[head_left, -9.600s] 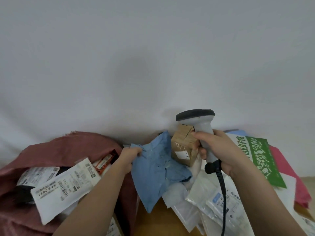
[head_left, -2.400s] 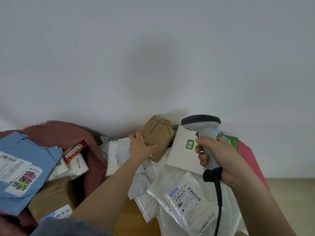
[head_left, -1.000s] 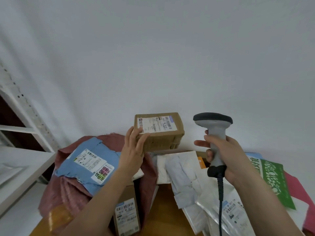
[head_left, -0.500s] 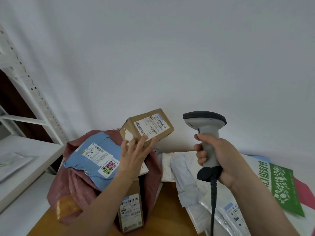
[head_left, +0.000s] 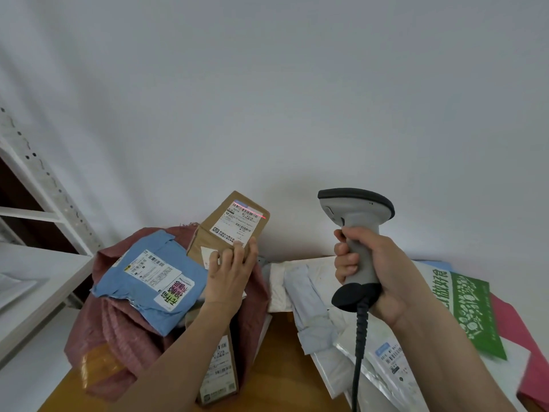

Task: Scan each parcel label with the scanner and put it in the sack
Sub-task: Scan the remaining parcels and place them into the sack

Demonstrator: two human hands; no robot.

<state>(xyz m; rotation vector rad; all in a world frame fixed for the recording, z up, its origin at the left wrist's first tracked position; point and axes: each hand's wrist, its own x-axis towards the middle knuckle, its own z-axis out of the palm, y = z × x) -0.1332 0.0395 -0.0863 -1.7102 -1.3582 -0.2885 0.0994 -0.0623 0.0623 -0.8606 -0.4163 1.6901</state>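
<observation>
My left hand [head_left: 230, 270] holds a small brown cardboard box [head_left: 227, 228] tilted up above the red sack [head_left: 118, 319], fingers curled round its lower edge. Its white label faces me, and a red scan line crosses the barcode near the top. To the right, my right hand [head_left: 372, 269] grips the handle of a grey handheld scanner [head_left: 355, 224] with a black cable, its head level with the box and apart from it. The sack holds a blue mailer [head_left: 150, 279] and a tall brown box [head_left: 218, 370].
A pile of white and clear poly mailers [head_left: 323, 307] lies on the wooden table [head_left: 282, 361] at the right, with a green-printed bag [head_left: 472, 313] and a pink mailer [head_left: 534, 367] beyond. White metal shelving [head_left: 32, 233] stands at the left. A plain wall is behind.
The box has tilted further upright and dropped a little toward the sack. A red scan line now lies across its label. The scanner stays in my right hand.
</observation>
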